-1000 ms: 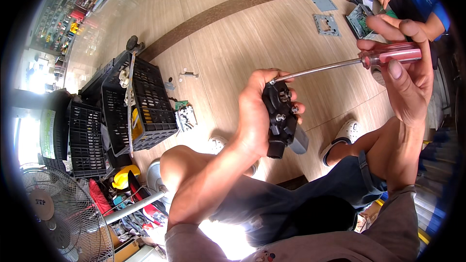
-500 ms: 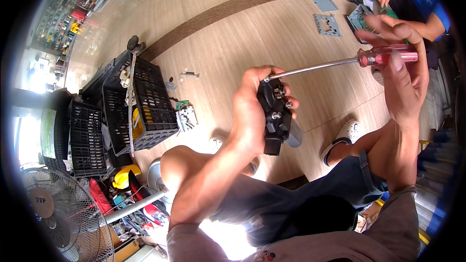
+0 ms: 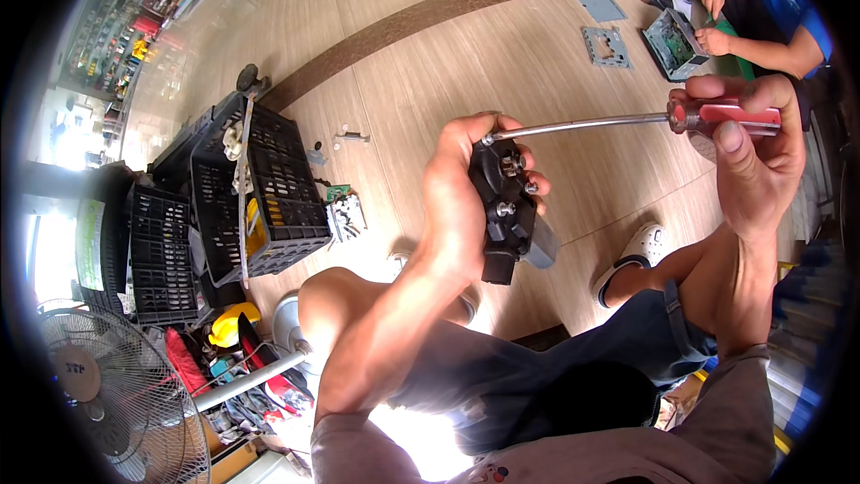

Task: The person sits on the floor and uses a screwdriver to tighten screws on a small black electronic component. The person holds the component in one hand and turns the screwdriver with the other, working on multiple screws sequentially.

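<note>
My left hand [image 3: 446,206] grips a black moulded plastic component [image 3: 497,181] with several silver screws and a pale grey part projecting behind its lower end. In my right hand [image 3: 752,161] is a screwdriver with a clear red handle [image 3: 735,120], held between thumb and curled fingers. Its long steel shaft [image 3: 582,125] runs leftward, nearly level, to a screw at the top of the black component, where the tip touches. My left thumb lies beside that top end, and the fingertips show around the component's right side.
Black perforated crates [image 3: 287,188] stand at left, above a standing fan [image 3: 107,394] and yellow object [image 3: 228,324]. Small parts [image 3: 345,211] lie on the floor. At upper right another person's hands [image 3: 712,40] work on an opened metal box [image 3: 674,45]; flat metal plates [image 3: 598,4] lie nearby.
My left hand and the component have shifted up and left. My right fingers have curled further over the handle, which has moved slightly down. The other person's hands now show at the metal box.
</note>
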